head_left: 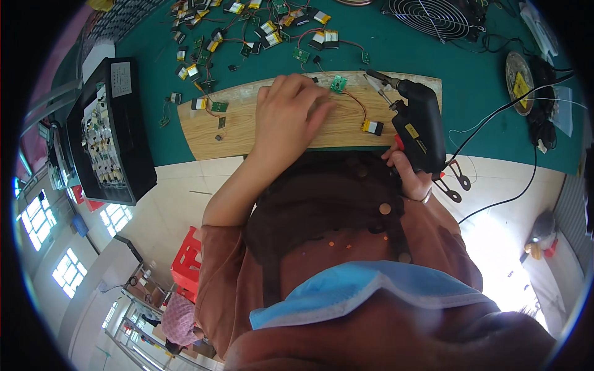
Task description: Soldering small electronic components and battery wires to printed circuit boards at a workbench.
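My right hand (pixel 411 172) grips a black soldering gun (pixel 423 123) by its handle, the metal tip pointing toward the upper left. My left hand (pixel 291 108) is over the wooden board (pixel 247 130), its fingers bent and drawn together; what lies between the fingertips is hidden. Just right of those fingertips is a small green circuit board (pixel 338 83). Red wires run from it to a silver battery with yellow tape (pixel 372 127) on the wood. The gun's tip is apart from the circuit board.
Many wired batteries and circuit boards (pixel 269 36) lie on the green mat (pixel 148 99). On the left stands a black box (pixel 133 133) with small parts. A round fan guard (pixel 433 17), a solder wire reel (pixel 518 83) and cables are at the right. Scissor handles (pixel 455 185) show below the gun.
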The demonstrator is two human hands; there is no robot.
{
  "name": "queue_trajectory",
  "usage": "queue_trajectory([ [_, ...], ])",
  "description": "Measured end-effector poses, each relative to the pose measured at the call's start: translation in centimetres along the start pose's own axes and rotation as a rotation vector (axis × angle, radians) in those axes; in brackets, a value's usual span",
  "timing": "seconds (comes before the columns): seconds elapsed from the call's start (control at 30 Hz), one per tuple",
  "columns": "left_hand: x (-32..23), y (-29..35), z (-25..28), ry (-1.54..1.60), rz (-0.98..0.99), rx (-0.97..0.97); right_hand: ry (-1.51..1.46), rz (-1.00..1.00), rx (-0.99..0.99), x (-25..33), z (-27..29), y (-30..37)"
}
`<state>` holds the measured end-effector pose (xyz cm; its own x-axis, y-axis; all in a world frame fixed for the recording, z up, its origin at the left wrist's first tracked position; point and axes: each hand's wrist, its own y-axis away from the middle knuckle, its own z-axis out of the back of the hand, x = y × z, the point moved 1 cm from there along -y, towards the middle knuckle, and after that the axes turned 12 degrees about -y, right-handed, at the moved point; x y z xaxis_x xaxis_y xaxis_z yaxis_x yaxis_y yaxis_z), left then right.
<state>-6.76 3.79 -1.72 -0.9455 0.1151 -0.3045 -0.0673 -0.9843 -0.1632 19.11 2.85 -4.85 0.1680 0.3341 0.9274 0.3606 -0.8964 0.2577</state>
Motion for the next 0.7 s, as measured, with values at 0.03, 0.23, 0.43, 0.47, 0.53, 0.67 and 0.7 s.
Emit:
queue_trajectory([
  [0.03, -0.2, 0.0, -0.4, -0.007, 0.027, -0.019, 0.001, -0.008, -0.001, 0.0, 0.0, 0.1],
  [0.23, -0.1, 0.5, -2.4, 0.019, 0.084, -0.191, 0.149, -0.065, 0.084, -0.6, 0.9, 0.3],
  [0.43, 0.0, 0.8, -2.8, -0.004, 0.115, -0.288, 0.236, -0.113, 0.077, -1.5, 1.4, 0.4],
  [0.47, 0.0, 0.8, -2.8, -0.020, 0.119, -0.295, 0.238, -0.115, 0.080, -1.4, 1.2, 0.4],
  [0.53, 0.0, 0.9, -2.8, -0.023, 0.117, -0.293, 0.216, -0.143, 0.045, -0.8, 0.5, 0.3],
  [0.67, 0.0, 0.7, -2.4, -0.006, 0.085, -0.289, 0.140, -0.161, 0.007, -0.2, -0.1, 0.3],
  [0.7, 0.0, 0.8, -2.5, -0.006, 0.088, -0.289, 0.126, -0.153, 0.009, -0.3, -0.1, 0.4],
])
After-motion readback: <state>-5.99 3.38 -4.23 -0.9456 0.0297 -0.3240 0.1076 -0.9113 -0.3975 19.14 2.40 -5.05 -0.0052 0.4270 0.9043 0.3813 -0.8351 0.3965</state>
